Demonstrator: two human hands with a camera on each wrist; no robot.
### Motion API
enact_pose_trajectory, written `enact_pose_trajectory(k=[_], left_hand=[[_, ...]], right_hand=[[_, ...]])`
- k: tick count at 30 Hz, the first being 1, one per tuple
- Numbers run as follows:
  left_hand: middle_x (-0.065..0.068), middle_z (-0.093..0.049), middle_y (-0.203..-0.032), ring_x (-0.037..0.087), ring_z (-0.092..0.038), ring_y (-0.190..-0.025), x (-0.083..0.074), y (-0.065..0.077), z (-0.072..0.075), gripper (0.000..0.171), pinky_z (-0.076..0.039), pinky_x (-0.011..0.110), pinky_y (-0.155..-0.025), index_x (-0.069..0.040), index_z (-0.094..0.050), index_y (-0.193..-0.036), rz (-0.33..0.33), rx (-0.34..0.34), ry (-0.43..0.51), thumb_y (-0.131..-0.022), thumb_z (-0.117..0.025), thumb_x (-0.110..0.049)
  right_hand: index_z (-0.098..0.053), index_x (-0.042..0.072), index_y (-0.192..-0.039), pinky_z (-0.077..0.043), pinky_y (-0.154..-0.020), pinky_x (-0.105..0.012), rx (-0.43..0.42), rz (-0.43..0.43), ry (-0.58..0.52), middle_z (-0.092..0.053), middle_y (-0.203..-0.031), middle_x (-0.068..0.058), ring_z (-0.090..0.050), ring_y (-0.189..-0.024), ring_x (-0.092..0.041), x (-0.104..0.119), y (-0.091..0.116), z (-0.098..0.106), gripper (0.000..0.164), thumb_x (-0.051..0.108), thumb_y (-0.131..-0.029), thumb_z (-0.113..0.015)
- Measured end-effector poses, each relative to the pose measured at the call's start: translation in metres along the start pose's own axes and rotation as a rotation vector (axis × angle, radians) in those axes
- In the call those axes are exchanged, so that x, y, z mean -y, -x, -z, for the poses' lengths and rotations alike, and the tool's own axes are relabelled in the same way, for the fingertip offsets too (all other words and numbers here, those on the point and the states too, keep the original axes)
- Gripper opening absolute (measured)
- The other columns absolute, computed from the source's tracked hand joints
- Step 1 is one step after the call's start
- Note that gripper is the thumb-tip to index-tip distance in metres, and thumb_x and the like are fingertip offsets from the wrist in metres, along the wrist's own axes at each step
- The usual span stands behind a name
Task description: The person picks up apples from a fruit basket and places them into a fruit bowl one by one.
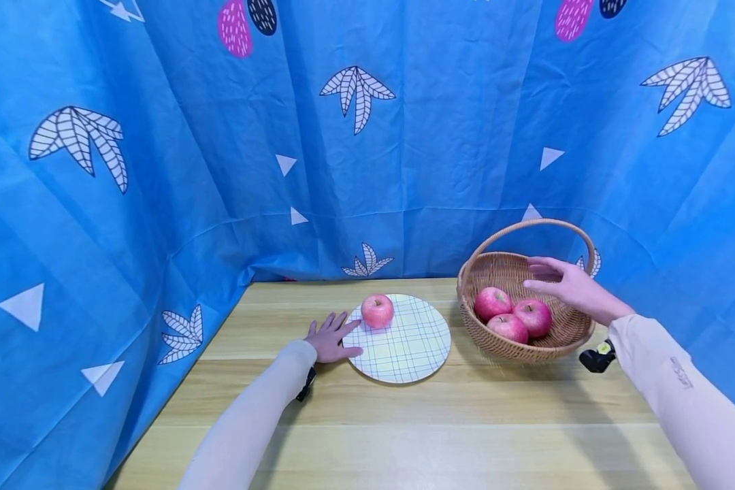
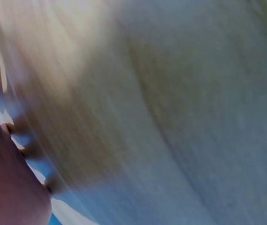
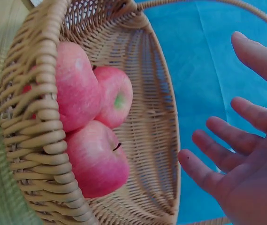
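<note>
On a round white plate with a thin blue grid sits a red apple, near the plate's upper left. My left hand lies with spread fingers at the plate's left edge, thumb and fingertips at the rim. In the left wrist view, part of the left hand shows against the blurred tabletop. To the right stands a wicker basket with a tall handle, holding three red apples. My right hand hovers over the basket, fingers apart and holding nothing, under the handle's right side.
The basket handle arches above the basket opening. Behind the wooden table and along its sides hangs a blue patterned curtain. The table's left edge runs diagonally beside the curtain.
</note>
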State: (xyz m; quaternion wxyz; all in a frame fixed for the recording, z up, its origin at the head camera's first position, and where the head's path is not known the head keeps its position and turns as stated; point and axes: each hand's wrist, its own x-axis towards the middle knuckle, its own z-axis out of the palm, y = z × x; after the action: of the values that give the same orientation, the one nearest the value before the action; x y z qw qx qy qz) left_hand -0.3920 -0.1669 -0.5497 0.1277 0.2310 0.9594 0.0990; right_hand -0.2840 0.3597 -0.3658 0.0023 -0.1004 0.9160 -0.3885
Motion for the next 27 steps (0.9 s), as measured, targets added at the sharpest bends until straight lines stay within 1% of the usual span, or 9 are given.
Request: enact_pose_trajectory(k=[4,6,8,11,13,15,18,23,27], left_hand=[[0.000,0.003,-0.172,0.034,0.006,-0.157,0.003,-0.003,-0.002,0.098,0.007,0.070,-0.118,-0.043,-0.010,-0.161,-0.004,-0.005,-0.016,-0.080,-0.035,-0.093],[0.000,0.003,-0.171,0.035,0.007,-0.157,0.003,-0.003,-0.002,0.099,0.008,0.070,-0.118,-0.042,-0.010,-0.161,-0.003,0.000,-0.014,-0.080,-0.035,-0.093],[0.001,0.002,-0.172,0.035,0.006,-0.157,0.002,-0.002,-0.001,0.099,0.008,0.070,-0.118,-0.041,-0.011,-0.161,-0.005,0.004,-0.008,-0.080,-0.037,-0.092],[0.000,0.003,-0.171,0.035,0.006,-0.157,0.000,-0.002,0.001,0.098,0.008,0.069,-0.118,-0.043,-0.011,-0.161,-0.001,0.011,-0.001,-0.080,-0.038,-0.092],[-0.001,0.003,-0.171,0.035,0.006,-0.157,-0.001,-0.001,0.002,0.098,0.007,0.069,-0.118,-0.043,-0.011,-0.161,0.000,0.013,0.001,-0.080,-0.038,-0.091],[-0.001,0.003,-0.171,0.035,0.006,-0.157,-0.002,0.000,0.003,0.097,0.007,0.069,-0.119,-0.044,-0.010,-0.161,0.003,0.013,-0.001,-0.080,-0.038,-0.091],[-0.001,0.004,-0.171,0.034,0.007,-0.157,-0.002,0.001,0.003,0.097,0.006,0.069,-0.119,-0.045,-0.009,-0.160,0.006,0.014,-0.012,-0.080,-0.036,-0.092],[0.000,0.004,-0.172,0.035,0.006,-0.157,-0.004,0.004,0.004,0.098,0.005,0.069,-0.119,-0.045,-0.009,-0.161,0.009,0.010,-0.020,-0.079,-0.034,-0.094],[0.004,-0.001,-0.172,0.038,0.003,-0.156,-0.006,0.006,0.006,0.099,0.004,0.071,-0.118,-0.042,-0.014,-0.161,-0.005,-0.003,0.001,-0.080,-0.036,-0.092]], right_hand=[[-0.030,0.001,-0.156,-0.035,-0.111,-0.063,-0.001,-0.027,-0.010,-0.043,-0.151,-0.029,-0.041,-0.140,-0.047,-0.006,-0.004,0.000,0.078,0.044,-0.100,-0.061],[-0.031,-0.001,-0.156,-0.039,-0.109,-0.063,-0.003,-0.035,0.002,-0.043,-0.151,-0.031,-0.042,-0.138,-0.048,-0.009,-0.006,-0.001,0.078,0.046,-0.100,-0.060],[-0.031,-0.001,-0.155,-0.044,-0.106,-0.058,-0.007,-0.049,0.011,-0.044,-0.150,-0.031,-0.044,-0.137,-0.047,-0.013,-0.008,-0.002,0.079,0.047,-0.100,-0.060],[-0.033,-0.001,-0.155,-0.051,-0.098,-0.045,-0.018,-0.063,0.021,-0.045,-0.149,-0.031,-0.047,-0.135,-0.047,-0.019,-0.010,-0.003,0.078,0.048,-0.099,-0.060],[-0.034,-0.001,-0.154,-0.052,-0.094,-0.039,-0.024,-0.075,0.016,-0.046,-0.149,-0.031,-0.048,-0.134,-0.047,-0.024,-0.011,-0.003,0.078,0.048,-0.099,-0.060],[-0.035,-0.001,-0.154,-0.051,-0.093,-0.037,-0.026,-0.084,0.013,-0.046,-0.148,-0.032,-0.048,-0.133,-0.047,-0.028,-0.013,-0.003,0.078,0.049,-0.099,-0.060],[-0.035,-0.001,-0.154,-0.051,-0.095,-0.043,-0.023,-0.098,0.009,-0.046,-0.148,-0.032,-0.047,-0.133,-0.048,-0.035,-0.015,-0.005,0.079,0.050,-0.099,-0.060],[-0.032,-0.003,-0.154,-0.049,-0.101,-0.056,-0.017,-0.098,-0.022,-0.040,-0.152,-0.033,-0.045,-0.134,-0.050,-0.042,-0.017,-0.008,0.078,0.047,-0.100,-0.059],[-0.030,-0.004,-0.155,-0.048,-0.102,-0.058,-0.012,-0.117,-0.043,-0.038,-0.154,-0.033,-0.045,-0.134,-0.049,-0.047,-0.017,-0.011,0.079,0.047,-0.101,-0.058]])
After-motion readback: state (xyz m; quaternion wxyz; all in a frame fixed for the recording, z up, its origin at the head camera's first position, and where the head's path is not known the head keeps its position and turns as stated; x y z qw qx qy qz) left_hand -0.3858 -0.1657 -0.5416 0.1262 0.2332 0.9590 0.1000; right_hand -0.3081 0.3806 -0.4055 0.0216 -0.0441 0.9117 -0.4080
